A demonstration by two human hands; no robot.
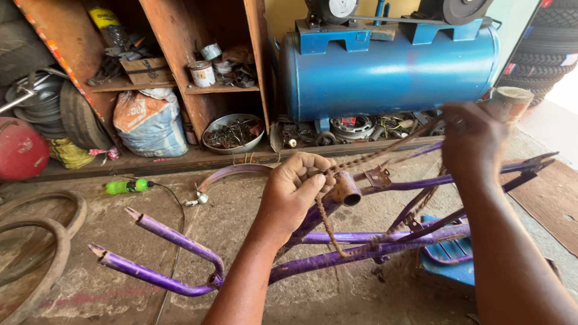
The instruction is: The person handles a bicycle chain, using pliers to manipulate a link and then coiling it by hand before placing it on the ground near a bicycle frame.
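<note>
Workshop w/ concrete floor [120, 283]; left hand [295, 186] fist-closed, pinching rusty chain [361, 159] beside bottom-bracket shell [347, 189] of purple bike frame [337, 256], which lies just under the grip; right hand [472, 141] further along, fingers closed on same chain, held taut btwn both; beyond the grips, blue compressor tank [391, 72]; wooden shelves [180, 54] far left.

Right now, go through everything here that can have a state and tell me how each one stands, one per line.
Left hand: closed around the chain.
Right hand: raised, gripping the chain's other end.
Chain: rusty, stretched between the hands, a loop hanging down.
Purple bicycle frame: lying bare, without wheels.
Blue stool: under the frame's rear.
Metal bowl: full of small parts.
Paint tin: upright on the shelf.
</note>
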